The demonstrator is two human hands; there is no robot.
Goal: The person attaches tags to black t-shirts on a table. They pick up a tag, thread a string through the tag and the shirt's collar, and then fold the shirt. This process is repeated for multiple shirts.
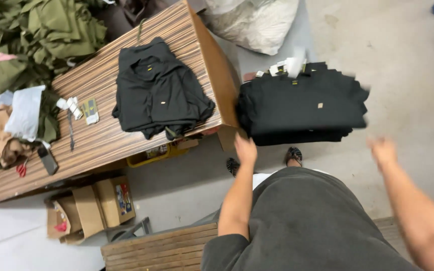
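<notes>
Black stack (302,108) sits off the table's right end, just beyond both hands, blurred. Left hand (245,149) open, fingers up near the stack's lower left corner, grasping nothing. Right hand (383,150) open too, apart from the lower right edge, empty. Probably best to catch both bottom corners evenly and keep it level so layers don't slide. White tags (287,66) poke out along the top edge. Second black pile (159,90) lies on the striped table (101,80), beside small cards (90,109). Cartons (94,206) underneath; pale sack (257,20) behind.
</notes>
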